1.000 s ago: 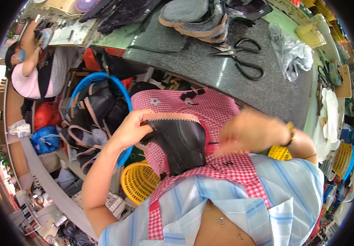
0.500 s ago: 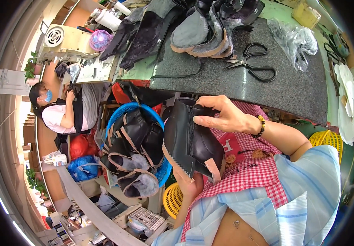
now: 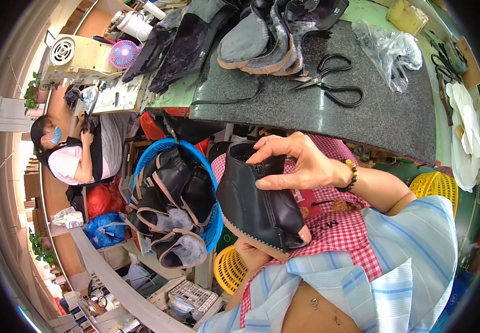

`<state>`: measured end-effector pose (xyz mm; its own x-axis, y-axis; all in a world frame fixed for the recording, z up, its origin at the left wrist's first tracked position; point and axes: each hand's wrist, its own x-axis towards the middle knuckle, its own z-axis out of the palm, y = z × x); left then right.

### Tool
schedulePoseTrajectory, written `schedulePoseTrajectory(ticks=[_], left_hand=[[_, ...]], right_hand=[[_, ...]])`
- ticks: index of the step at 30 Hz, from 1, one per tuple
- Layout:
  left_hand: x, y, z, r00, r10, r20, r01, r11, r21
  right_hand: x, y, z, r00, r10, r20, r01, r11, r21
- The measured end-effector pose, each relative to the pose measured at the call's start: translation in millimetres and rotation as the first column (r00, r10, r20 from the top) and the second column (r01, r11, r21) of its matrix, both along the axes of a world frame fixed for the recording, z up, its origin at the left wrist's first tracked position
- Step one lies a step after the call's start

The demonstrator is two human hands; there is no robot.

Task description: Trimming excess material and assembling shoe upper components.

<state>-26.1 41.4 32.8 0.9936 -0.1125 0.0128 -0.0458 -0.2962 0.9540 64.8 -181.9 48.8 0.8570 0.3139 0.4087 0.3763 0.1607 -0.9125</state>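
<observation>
A black leather boot upper [image 3: 248,194] with a side zipper and a tan zigzag-cut lower edge is held up in front of my checked apron. My left hand [image 3: 251,254] supports it from underneath, its fingers mostly hidden behind the leather. At the top opening, the thumb and forefinger of my right hand [image 3: 301,164] curl round the zipper's upper end. Whether they pinch the zipper pull is too small to tell. Just left of it, a blue basket [image 3: 211,166] holds several similar black uppers [image 3: 176,172] with grey fleece linings.
Black-handled scissors [image 3: 334,83], fleece-lined pieces [image 3: 245,41] and a clear plastic bag [image 3: 392,55] lie on the dark stone worktop [image 3: 240,119]. Yellow baskets [image 3: 231,269] stand low on both sides. At far left, a masked co-worker [image 3: 73,150] sits by a machine with a purple fan [image 3: 124,54].
The boot upper has turned and tilted, its tan lower edge swinging rightward. My right thumb has shifted down the zipper side, farther from the forefinger. The whole view has slid slightly left.
</observation>
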Motion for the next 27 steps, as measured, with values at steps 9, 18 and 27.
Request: schedulePoseTrajectory(ticks=[9, 18, 27], left_hand=[[65.4, 13.2, 46.9, 0.999, -0.050, 0.009, 0.049, 0.916, -0.399], [117.6, 10.3, 7.0, 0.833, -0.377, -0.404, 0.465, 0.873, 0.145], [102.2, -41.9, 6.5, 0.735, -0.500, -0.458, 0.374, 0.862, -0.341]], right_hand=[[-48.0, 29.6, -27.4, 0.820, 0.098, -0.564, 0.002, 0.985, 0.173], [-5.6, -68.5, 44.8, 0.999, -0.037, 0.009, 0.031, 0.640, -0.768], [57.6, -174.0, 1.9, 0.964, -0.169, 0.204, 0.233, 0.173, -0.957]])
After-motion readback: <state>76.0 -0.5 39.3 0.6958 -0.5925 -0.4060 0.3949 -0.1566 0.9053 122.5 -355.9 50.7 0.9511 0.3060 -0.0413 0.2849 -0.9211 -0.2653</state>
